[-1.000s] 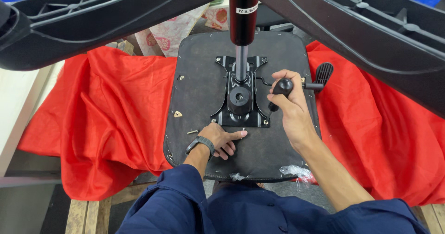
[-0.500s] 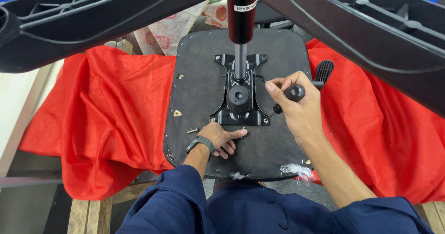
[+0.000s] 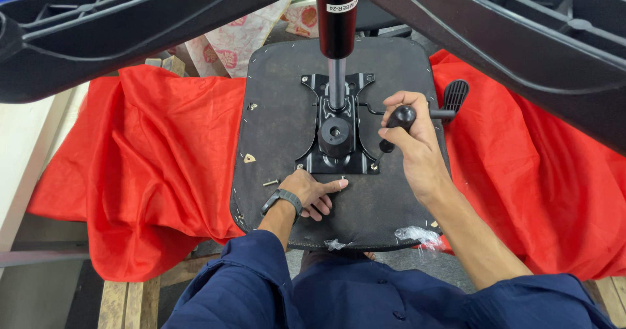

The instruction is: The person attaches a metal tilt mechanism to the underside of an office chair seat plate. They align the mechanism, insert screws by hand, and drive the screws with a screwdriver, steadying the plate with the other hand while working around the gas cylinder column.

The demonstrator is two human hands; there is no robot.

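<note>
Your right hand has shifted its closed grip on the stiff, light screwdriver; left hand presses half-curled on the rigid seat.

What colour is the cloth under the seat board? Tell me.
Red: the cloth spreads both sides of the dark seat board, clearest in the head view.

Right hand grips screwdriver at bracket; left hand flat on seat.

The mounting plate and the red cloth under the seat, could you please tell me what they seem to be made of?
The mounting plate looks like stamped metal painted glossy black, given its sharp pressed edges. The red cloth seems a thin, slightly shiny woven fabric, as it drapes in soft folds.
</note>
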